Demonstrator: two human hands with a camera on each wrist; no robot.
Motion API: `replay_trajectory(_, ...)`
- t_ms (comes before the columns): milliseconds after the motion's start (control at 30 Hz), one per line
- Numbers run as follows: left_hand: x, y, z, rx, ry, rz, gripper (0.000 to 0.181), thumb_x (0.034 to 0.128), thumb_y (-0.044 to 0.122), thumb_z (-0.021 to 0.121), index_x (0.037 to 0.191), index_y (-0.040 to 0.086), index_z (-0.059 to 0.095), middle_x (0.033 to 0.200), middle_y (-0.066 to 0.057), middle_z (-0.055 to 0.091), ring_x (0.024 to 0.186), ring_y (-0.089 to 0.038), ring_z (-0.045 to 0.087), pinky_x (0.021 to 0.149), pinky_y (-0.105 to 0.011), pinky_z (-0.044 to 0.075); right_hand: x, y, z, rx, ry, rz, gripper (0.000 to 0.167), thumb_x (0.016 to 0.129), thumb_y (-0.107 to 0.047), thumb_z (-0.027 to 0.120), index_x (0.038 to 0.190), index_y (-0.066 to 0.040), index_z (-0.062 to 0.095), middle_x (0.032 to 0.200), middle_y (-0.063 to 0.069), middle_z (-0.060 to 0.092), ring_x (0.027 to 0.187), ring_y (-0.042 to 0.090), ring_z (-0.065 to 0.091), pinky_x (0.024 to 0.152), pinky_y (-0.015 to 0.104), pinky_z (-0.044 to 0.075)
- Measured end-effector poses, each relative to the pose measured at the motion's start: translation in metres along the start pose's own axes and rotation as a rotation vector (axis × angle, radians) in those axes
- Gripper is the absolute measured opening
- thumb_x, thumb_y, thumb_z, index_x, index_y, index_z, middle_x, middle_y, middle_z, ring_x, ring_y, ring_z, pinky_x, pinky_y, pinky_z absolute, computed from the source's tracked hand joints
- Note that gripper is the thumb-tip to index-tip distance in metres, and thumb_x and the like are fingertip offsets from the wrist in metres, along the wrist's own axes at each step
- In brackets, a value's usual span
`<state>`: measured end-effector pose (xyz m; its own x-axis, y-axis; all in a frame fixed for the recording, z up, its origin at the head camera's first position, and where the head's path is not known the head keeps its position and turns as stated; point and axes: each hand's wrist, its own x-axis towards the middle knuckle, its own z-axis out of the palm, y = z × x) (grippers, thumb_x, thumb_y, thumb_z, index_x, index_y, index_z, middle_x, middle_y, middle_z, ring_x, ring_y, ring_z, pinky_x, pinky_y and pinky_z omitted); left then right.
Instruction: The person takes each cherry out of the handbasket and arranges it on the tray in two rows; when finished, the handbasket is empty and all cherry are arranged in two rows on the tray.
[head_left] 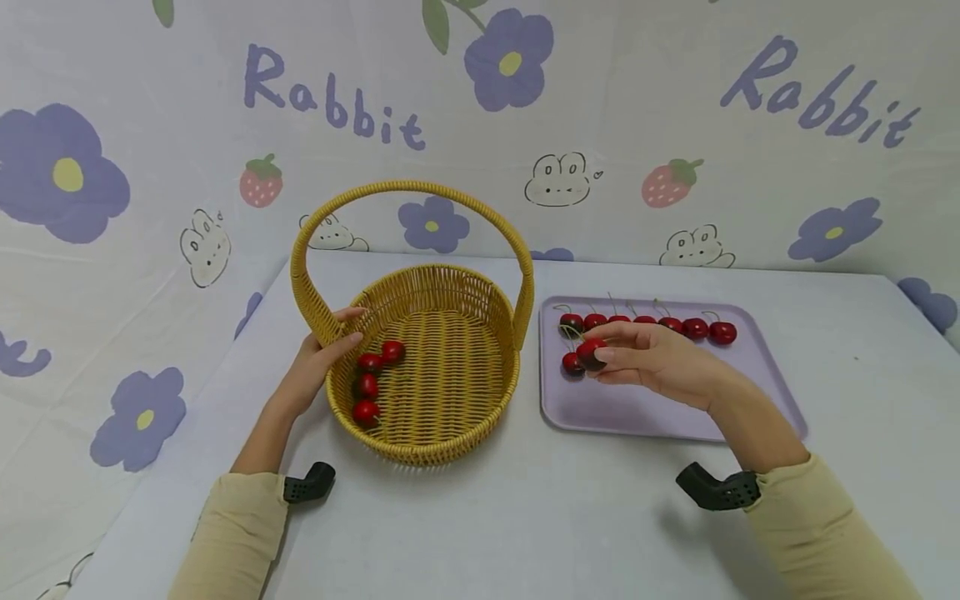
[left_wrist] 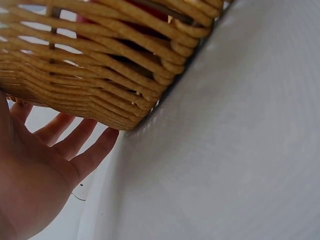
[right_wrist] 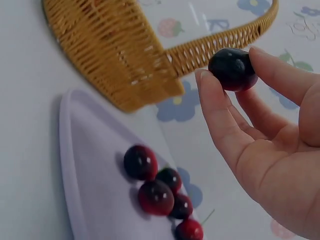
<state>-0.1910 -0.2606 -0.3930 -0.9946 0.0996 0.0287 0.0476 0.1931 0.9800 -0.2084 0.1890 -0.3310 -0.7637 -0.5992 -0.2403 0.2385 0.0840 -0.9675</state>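
My left hand (head_left: pixel 322 354) holds the left side of the yellow woven basket (head_left: pixel 427 454) beside the handle's foot, with digits over the rim. In the left wrist view, other fingers (left_wrist: pixel 102 145) lie against the outside of the wall. Several red cherries (head_left: pixel 367 386) lie along the basket's left inner side. My right hand (head_left: pixel 652 358) pinches one dark red cherry (right_wrist: pixel 231 69) between thumb and fingertips, raised above the lilac tray (head_left: pixel 637 421). On the tray, several cherries (head_left: pixel 695 328) form a row at the back, and another cherry (head_left: pixel 572 364) lies near the left side.
The basket's tall arched handle (head_left: pixel 412 187) rises over its opening. Basket and tray stand side by side on a white table (head_left: pixel 480 533), with a narrow gap between them. A printed cloth (head_left: pixel 615 100) with flowers and rabbits hangs behind.
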Motion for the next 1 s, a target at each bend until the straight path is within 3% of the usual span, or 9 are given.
replay_trajectory(300, -0.002, 0.001, 0.001, -0.008, -0.007, 0.002, 0.05, 0.0977, 0.022, 0.051, 0.142, 0.004, 0.038, 0.148, -0.016, 0.033, 0.134, -0.034, 0.032, 0.106, -0.057, 0.024, -0.002, 0.019, -0.023, 0.077, 0.101, 0.001, 0.018, 0.095, -0.004, 0.057, 0.113, -0.009, 0.059, 0.112, 0.011, 0.053, 0.1, 0.03, 0.064, 0.088, 0.033, 0.049)
replay_trajectory(467, -0.001, 0.001, 0.001, -0.006, -0.006, 0.003, 0.049, 0.0977, 0.022, 0.051, 0.142, 0.004, 0.039, 0.148, -0.016, 0.034, 0.134, -0.035, 0.032, 0.106, -0.058, 0.024, -0.002, 0.028, -0.032, 0.095, 0.153, 0.006, 0.025, 0.095, -0.005, 0.058, 0.118, -0.001, 0.052, 0.113, 0.012, 0.054, 0.099, 0.025, 0.065, 0.088, 0.032, 0.049)
replay_trajectory(767, 0.0, -0.001, 0.0, 0.005, -0.006, 0.008, 0.051, 0.0973, 0.026, 0.052, 0.142, 0.006, 0.04, 0.148, -0.014, 0.034, 0.133, -0.034, 0.034, 0.105, -0.057, 0.026, -0.004, 0.041, -0.045, -0.009, 0.221, 0.052, 0.052, 0.096, -0.01, 0.057, 0.132, 0.016, 0.031, 0.106, 0.003, 0.06, 0.096, 0.017, 0.065, 0.086, 0.028, 0.049)
replay_trajectory(1000, 0.001, -0.002, -0.001, -0.001, -0.003, 0.007, 0.05, 0.0974, 0.026, 0.052, 0.142, 0.006, 0.039, 0.147, -0.015, 0.034, 0.133, -0.034, 0.034, 0.105, -0.056, 0.026, -0.001, 0.049, -0.05, -0.013, 0.265, 0.107, 0.046, 0.095, -0.008, 0.058, 0.128, 0.016, 0.037, 0.097, -0.001, 0.064, 0.088, 0.012, 0.065, 0.084, 0.027, 0.051)
